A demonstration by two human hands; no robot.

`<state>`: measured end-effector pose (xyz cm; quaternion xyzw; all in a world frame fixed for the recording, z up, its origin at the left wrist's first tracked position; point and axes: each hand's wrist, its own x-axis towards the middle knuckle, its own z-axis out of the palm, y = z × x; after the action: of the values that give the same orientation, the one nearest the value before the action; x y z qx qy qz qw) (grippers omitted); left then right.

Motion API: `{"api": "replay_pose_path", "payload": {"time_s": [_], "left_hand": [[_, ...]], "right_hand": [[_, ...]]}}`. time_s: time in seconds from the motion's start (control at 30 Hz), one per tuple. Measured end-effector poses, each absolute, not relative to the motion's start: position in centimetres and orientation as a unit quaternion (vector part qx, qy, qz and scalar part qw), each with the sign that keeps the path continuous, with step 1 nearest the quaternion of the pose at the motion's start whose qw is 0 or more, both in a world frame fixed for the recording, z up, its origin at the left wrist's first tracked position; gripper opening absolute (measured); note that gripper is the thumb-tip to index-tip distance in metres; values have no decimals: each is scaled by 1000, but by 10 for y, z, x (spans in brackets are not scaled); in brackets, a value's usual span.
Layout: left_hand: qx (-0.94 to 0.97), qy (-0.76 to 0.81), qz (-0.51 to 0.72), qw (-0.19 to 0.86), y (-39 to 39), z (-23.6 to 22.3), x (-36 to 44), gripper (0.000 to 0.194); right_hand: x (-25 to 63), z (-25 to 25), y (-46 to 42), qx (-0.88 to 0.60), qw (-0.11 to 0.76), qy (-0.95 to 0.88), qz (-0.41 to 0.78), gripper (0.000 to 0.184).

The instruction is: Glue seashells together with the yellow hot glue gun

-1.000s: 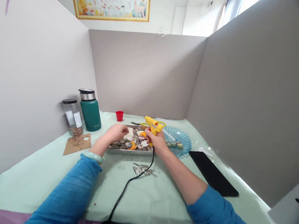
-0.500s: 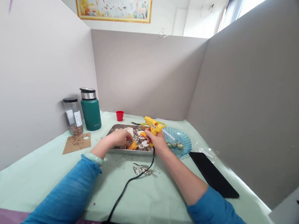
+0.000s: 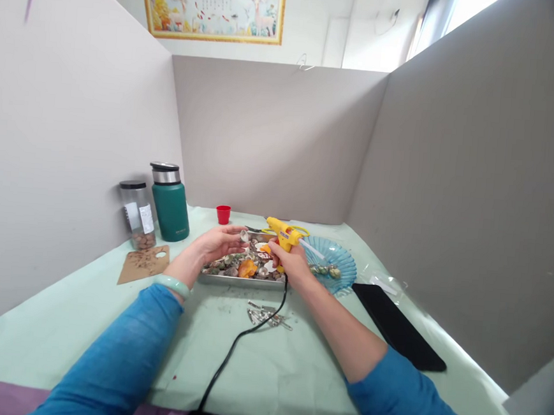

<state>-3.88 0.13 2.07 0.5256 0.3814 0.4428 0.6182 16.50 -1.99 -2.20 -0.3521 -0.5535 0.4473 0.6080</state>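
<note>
My right hand is closed round the handle of a yellow glue gun, with a pale glue stick jutting from its rear and a black cord hanging below. Between the fingertips of my left hand is a small greyish shell, raised above the tray's left part. The metal tray is filled with mixed shells, among them an orange shell near the front. Part of the tray's contents is hidden behind both hands.
Silver metal clips lie in front of the tray. A blue plate and a black slab are on the right. At left stand a green flask, a jar and a brown board. A red cup is behind.
My left hand has lifted out of the tray with a small shell in its fingertips, uncovering the tray's left side. My right hand holds the glue gun almost where it was.
</note>
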Motion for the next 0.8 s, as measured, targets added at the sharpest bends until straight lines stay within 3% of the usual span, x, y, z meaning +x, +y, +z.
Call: {"api": "replay_pose_path", "payload": {"time_s": [0.37, 0.57, 0.8], "left_hand": [[477, 358, 463, 656, 9, 12, -41, 25], [484, 331, 512, 628, 10, 10, -39, 33], [529, 334, 472, 621, 4, 11, -37, 37]], "right_hand": [[166, -23, -20, -353, 566, -587, 460, 30], [168, -16, -26, -328, 565, -580, 487, 33], [168, -16, -26, -331, 580, -558, 493, 34]]}}
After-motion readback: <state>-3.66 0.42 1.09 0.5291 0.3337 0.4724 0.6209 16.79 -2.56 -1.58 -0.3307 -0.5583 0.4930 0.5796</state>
